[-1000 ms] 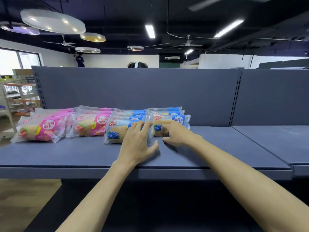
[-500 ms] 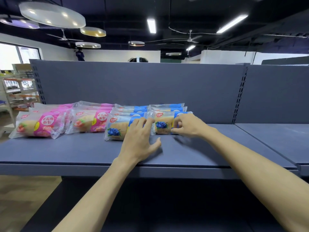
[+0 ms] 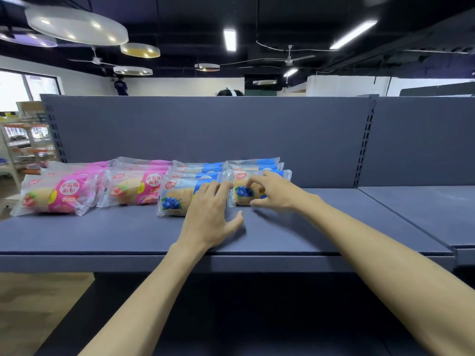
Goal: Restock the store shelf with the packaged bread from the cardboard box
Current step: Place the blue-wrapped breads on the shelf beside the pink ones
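Packaged bread lies in rows on the grey shelf (image 3: pixel 102 235): pink strawberry packs (image 3: pixel 61 194) on the left, blue blueberry packs (image 3: pixel 205 167) beside them. My left hand (image 3: pixel 210 214) rests with straight fingers on the front-left blueberry pack (image 3: pixel 172 199), thumb spread out over the shelf. My right hand (image 3: pixel 276 194) curls over the front-right blueberry pack (image 3: pixel 243 192), fingertips on its top and thumb against its front edge. The cardboard box is out of view.
The shelf's grey back panel (image 3: pixel 231 134) rises behind the packs. A second shelf section (image 3: pixel 424 206) adjoins on the right, past a slotted upright (image 3: pixel 363 150). A lower shelf lies in shadow below. Another person's head (image 3: pixel 228 93) shows over the panel.
My right hand slid from the right end of the front-right blueberry pack to its top and front edge. My left hand stayed on the front-left pack. The camera moved a little closer.
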{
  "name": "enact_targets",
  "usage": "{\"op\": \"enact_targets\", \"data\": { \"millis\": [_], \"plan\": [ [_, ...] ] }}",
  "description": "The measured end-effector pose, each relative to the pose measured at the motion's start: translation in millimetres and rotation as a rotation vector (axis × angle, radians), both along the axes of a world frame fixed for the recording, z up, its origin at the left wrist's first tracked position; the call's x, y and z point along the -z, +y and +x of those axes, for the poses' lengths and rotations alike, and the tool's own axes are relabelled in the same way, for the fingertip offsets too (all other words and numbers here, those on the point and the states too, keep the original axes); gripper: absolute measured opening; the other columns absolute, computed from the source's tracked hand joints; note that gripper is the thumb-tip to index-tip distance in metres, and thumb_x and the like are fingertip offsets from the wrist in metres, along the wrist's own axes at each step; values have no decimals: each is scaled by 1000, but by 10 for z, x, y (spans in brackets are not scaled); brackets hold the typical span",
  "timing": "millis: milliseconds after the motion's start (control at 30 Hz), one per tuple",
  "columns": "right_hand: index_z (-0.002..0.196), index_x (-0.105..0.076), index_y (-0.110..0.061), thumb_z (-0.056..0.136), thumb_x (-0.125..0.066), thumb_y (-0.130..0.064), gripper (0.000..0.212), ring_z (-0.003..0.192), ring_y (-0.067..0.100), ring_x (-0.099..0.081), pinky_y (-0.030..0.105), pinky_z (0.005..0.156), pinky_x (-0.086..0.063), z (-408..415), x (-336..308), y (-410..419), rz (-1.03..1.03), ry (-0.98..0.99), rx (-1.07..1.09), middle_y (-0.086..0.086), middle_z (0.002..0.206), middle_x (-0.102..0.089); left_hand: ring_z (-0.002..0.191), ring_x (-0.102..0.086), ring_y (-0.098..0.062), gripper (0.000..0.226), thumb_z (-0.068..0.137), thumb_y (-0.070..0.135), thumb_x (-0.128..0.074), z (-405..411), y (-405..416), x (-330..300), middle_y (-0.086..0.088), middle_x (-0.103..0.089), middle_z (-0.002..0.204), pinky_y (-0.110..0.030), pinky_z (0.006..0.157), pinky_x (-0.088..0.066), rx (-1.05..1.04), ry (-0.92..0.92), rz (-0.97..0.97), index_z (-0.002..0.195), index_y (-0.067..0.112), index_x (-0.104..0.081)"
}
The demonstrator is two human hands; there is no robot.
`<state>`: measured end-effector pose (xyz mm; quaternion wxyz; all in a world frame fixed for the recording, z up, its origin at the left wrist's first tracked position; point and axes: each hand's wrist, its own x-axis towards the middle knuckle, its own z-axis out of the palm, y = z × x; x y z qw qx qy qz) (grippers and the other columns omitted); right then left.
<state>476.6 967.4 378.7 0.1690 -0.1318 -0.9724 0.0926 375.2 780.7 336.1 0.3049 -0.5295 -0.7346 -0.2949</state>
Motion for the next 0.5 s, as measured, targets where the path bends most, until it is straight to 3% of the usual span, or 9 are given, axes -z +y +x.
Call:
{"op": "enact_targets", "data": {
  "millis": [167, 367, 500],
  "plan": [
    [121, -51, -29, 89, -69, -35, 37, 99, 27, -49, 36, 82, -43, -153, 38, -30, 9, -4, 28, 3, 106, -41, 94, -47, -24, 52, 75, 46, -54, -3, 1, 0, 0, -55, 97, -33, 82, -40, -9, 9, 7, 116, 15, -55],
    [128, -47, -29, 87, -69, -34, 46, 101, 25, -44, 36, 90, -41, -157, 74, -32, 9, 0, 43, 2, 106, -35, 91, -45, -22, 51, 75, 49, -54, -5, 8, -4, 1, -54, 96, -30, 80, -35, -4, 13, -4, 115, 17, -54],
    [131, -44, -36, 85, -67, -33, 52, 107, 24, -43, 44, 96, -46, -100, 113, -108, 10, -24, 68, 1, 113, -34, 89, -43, -21, 50, 75, 49, -53, 9, -12, -20, 1, -53, 95, -28, 77, -31, -3, 20, -14, 113, 17, -55]
  ]
}}
